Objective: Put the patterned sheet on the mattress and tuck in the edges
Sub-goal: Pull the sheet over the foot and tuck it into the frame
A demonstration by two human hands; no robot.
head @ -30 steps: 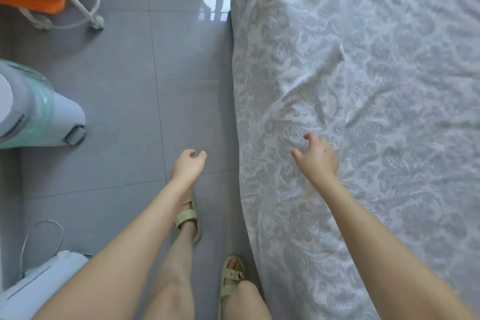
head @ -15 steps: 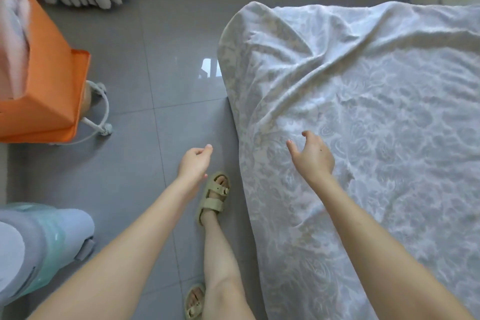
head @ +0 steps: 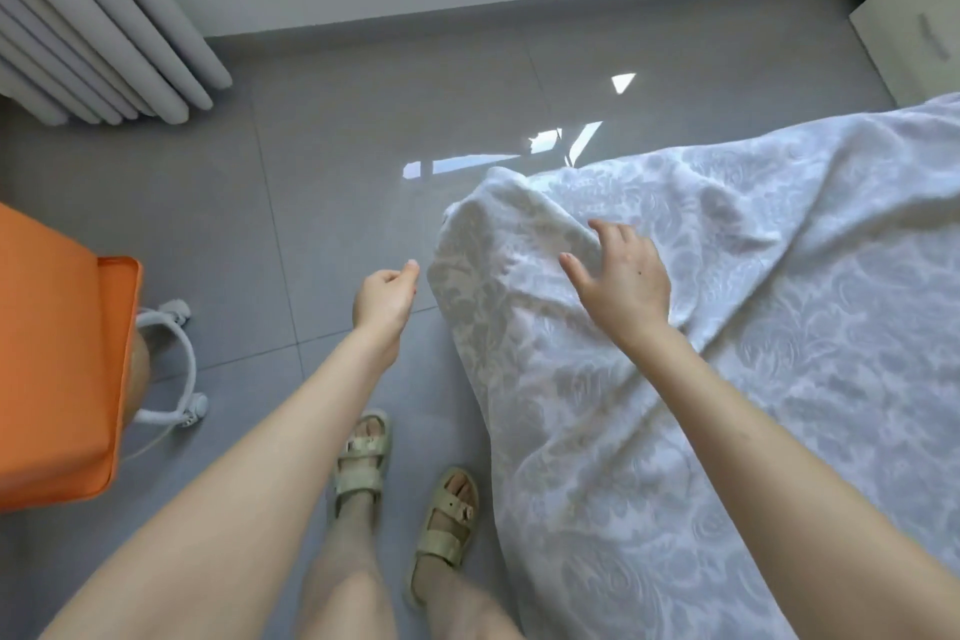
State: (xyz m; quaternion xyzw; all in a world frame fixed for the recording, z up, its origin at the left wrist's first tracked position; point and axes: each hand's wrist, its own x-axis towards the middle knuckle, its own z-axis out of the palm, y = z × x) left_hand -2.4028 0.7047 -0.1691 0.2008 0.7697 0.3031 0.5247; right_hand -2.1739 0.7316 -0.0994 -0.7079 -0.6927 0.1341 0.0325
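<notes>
Loosely, the sheet lies draped over the mattress, hiding it, its corner bunched and hanging untucked. The right hand, fingers spread, is on that corner. The left hand, loosely curled and empty, is just beside the drop. Best to smooth the corner taut before tucking.

The white damask-patterned fabric sheet is covering the mattress entirely and running off the right and bottom edges; the orange box is being cropped at the left.
</notes>
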